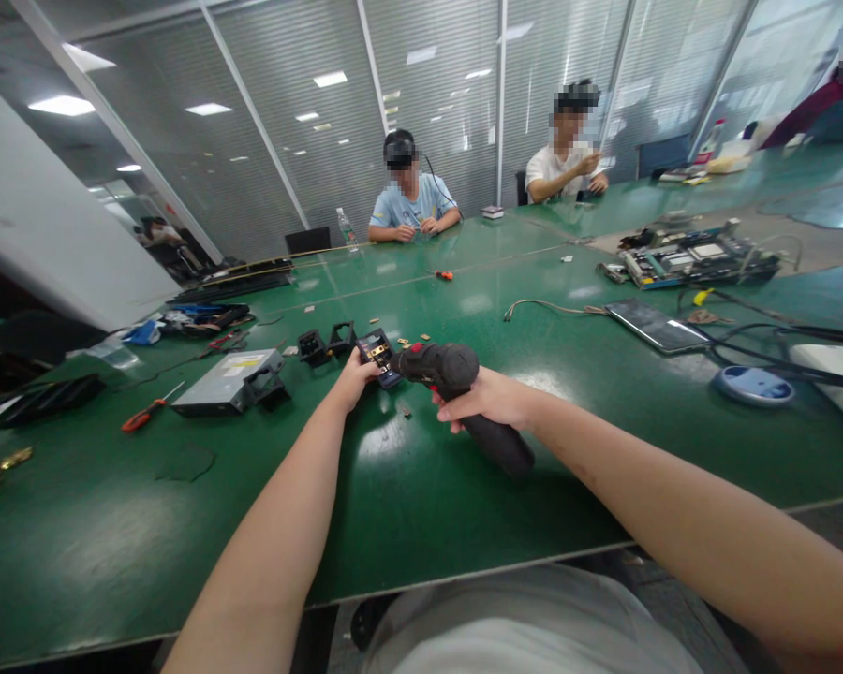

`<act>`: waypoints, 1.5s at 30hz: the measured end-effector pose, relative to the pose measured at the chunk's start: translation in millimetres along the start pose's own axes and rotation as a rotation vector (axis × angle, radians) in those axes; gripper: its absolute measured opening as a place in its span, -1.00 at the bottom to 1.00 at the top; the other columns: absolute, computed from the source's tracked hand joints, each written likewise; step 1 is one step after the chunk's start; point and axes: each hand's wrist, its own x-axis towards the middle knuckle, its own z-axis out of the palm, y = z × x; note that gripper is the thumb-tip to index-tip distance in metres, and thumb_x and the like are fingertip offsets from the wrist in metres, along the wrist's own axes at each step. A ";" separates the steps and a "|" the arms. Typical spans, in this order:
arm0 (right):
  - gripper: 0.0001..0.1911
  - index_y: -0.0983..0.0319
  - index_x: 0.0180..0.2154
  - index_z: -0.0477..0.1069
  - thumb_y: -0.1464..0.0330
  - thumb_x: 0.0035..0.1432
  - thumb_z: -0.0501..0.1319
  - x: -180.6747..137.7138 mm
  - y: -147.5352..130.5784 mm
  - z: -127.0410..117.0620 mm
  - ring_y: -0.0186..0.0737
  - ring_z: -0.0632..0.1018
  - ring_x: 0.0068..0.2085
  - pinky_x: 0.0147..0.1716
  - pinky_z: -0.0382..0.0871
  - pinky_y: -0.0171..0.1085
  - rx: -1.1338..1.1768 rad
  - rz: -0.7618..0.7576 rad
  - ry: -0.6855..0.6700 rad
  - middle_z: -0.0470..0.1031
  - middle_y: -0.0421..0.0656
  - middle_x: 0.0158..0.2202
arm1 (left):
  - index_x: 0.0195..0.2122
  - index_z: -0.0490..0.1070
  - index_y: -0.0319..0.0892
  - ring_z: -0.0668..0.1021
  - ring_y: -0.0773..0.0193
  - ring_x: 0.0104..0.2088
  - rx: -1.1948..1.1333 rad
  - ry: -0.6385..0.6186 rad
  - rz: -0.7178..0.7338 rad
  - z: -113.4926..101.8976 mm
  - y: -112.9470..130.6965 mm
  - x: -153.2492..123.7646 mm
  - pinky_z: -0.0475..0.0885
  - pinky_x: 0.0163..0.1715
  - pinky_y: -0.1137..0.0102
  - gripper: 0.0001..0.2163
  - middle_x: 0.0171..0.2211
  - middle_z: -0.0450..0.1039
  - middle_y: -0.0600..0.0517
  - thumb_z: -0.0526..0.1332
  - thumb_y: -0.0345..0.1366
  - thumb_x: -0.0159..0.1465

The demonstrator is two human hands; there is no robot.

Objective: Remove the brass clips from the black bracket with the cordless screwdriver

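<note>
My right hand (481,398) is wrapped round the grip of a black and red cordless drill (450,365), which points left. Its tip reaches a small black housing with brass-coloured parts (376,348); whether it touches a screw I cannot tell. My left hand (357,376) grips the near left edge of that housing against the green table. Close behind stand two black plastic frames, one a square bracket (313,347) and the other a similar bracket (341,338). Small brass pieces (403,341) lie beyond the drill's tip.
To the left are a silver optical drive (229,382), another black bracket (267,386) and an orange-handled screwdriver (147,412). On the right lie a phone-like dark slab (657,324), a blue oval object (753,384), cables and a circuit-board assembly (699,253). Two people sit across the table.
</note>
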 end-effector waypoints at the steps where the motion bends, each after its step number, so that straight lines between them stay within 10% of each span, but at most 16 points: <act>1: -0.68 0.26 -0.31 0.44 0.38 -0.16 0.46 0.0 0.2 -0.2 -0.26 0.56 -0.49 -0.47 0.42 -0.27 0.000 -0.001 0.001 0.47 -0.23 -0.37 | 0.05 0.34 -0.09 0.58 0.16 -0.14 -0.001 -0.003 0.002 0.4 0.5 -0.4 0.49 -0.11 0.27 -0.38 -0.15 0.53 0.07 0.33 -0.37 -0.12; 45: -0.68 0.25 -0.34 0.43 0.41 -0.17 0.47 -1.2 -3.5 3.2 -0.26 0.56 -0.49 -0.49 0.41 -0.29 0.009 0.007 0.015 0.49 -0.22 -0.38 | 0.02 0.35 -0.10 0.58 0.16 -0.16 0.004 -0.002 0.003 -1.5 -2.1 2.2 0.49 -0.07 0.23 -0.41 -0.16 0.54 0.05 0.33 -0.38 -0.12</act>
